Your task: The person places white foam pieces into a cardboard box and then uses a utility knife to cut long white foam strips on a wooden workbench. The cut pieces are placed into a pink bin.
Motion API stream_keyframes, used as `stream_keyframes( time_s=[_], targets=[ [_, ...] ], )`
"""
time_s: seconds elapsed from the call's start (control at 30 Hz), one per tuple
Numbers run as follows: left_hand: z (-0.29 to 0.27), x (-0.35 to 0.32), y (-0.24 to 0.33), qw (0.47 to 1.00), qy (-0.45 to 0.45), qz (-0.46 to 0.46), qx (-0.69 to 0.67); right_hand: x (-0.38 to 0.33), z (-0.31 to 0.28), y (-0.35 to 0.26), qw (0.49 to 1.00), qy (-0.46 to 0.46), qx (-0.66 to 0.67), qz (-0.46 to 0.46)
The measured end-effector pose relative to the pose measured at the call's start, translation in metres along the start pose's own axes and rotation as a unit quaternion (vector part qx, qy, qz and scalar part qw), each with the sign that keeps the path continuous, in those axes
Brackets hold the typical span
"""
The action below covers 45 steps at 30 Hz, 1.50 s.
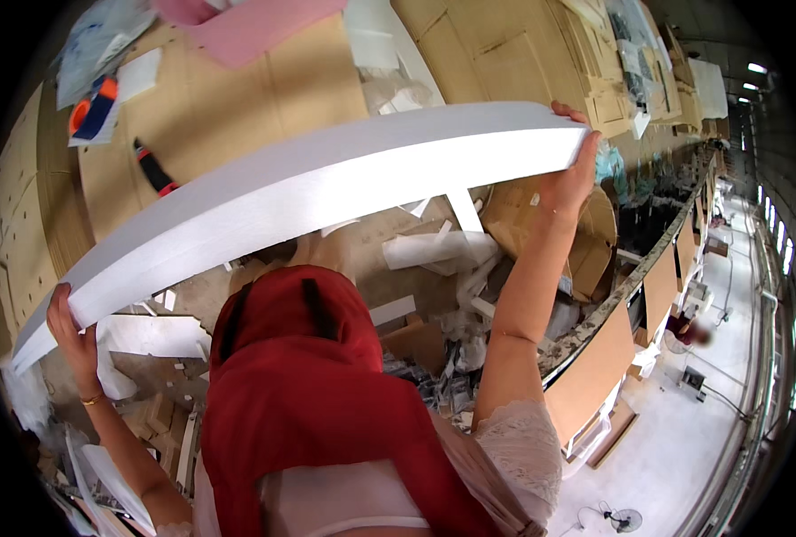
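Note:
A long white foam board (326, 174) stretches across in front of me, its edges curved by the lens. My left hand (74, 338) grips its left end, fingers over the edge. At the opposite end, my right hand (570, 174) is closed round the corner, with fingertips showing on the far side. Beyond the board lies a flat brown cardboard surface (237, 98). On it rests a utility knife (153, 168) with a black and red handle, partly covered by the board. A roll of orange and blue tape (94, 109) lies farther left.
Pink sheeting (246, 31) and clear plastic (102, 36) lie at the far side. Cardboard sheets (505, 58) are stacked at the far right. White scraps (438, 251) and an open carton (586, 242) sit below the board. A standing fan (622, 519) is at lower right.

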<state>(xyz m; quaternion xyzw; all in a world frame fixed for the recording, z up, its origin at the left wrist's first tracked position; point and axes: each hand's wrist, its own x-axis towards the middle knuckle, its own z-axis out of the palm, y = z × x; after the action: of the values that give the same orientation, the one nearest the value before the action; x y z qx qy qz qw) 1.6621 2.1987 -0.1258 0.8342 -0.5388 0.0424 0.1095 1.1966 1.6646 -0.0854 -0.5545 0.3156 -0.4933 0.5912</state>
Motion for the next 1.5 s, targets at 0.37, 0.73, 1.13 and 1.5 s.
stream_keyframes(
  time_s=[0.37, 0.73, 1.13, 1.5],
  targets=[
    [-0.02, -0.101, -0.156, 0.995, 0.086, -0.028, -0.052, -0.118, 0.156, -0.079, 0.963, -0.129, -0.044, -0.231],
    [0.002, -0.144, -0.188, 0.972, 0.193, -0.104, -0.08, -0.17, 0.214, -0.126, 0.927, -0.098, -0.038, -0.359],
    [0.027, -0.101, -0.214, 0.793, -0.35, -0.239, -0.437, -0.091, 0.175, 0.047, 0.845, -0.049, -0.505, 0.168],
    [0.099, 0.011, 0.028, 0.969, -0.223, 0.083, -0.068, -0.073, 0.107, 0.221, 0.747, -0.038, -0.563, 0.352]
  ],
)
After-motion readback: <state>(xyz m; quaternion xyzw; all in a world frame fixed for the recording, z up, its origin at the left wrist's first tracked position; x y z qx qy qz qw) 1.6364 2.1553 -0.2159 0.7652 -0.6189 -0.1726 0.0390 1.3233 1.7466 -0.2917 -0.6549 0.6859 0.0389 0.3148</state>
